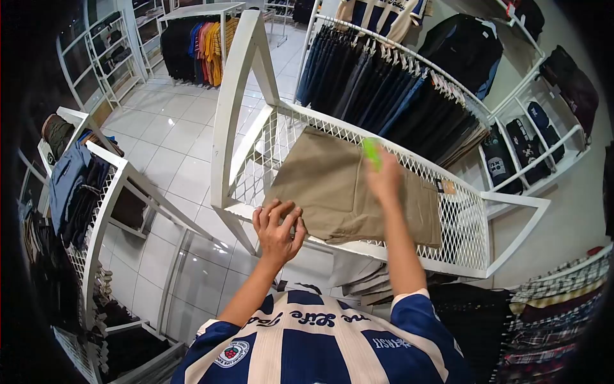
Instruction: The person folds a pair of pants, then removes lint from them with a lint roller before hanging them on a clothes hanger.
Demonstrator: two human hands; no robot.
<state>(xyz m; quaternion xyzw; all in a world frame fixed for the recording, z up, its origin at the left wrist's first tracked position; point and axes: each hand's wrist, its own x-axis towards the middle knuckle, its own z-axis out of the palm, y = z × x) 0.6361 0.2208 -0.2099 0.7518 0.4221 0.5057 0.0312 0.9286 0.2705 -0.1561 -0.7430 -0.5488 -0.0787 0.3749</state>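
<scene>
Khaki trousers (332,185) lie folded on a white wire-mesh shelf (470,224). At their near left edge is my left hand (278,230), its fingers bent and slightly apart, touching the cloth, with nothing visible held. My right hand (384,178), blurred by motion, is over the right half of the trousers. It grips a bright green object (371,154), too smeared to identify, which sticks out beyond the fingers. A small tag (446,186) shows at the far right end of the trousers.
Dark trousers and jeans (377,86) hang on a rack behind the shelf. A white upright frame (231,109) rises at the shelf's left end. Another rack with folded clothes (70,179) stands at left. Checked garments (556,320) hang at lower right.
</scene>
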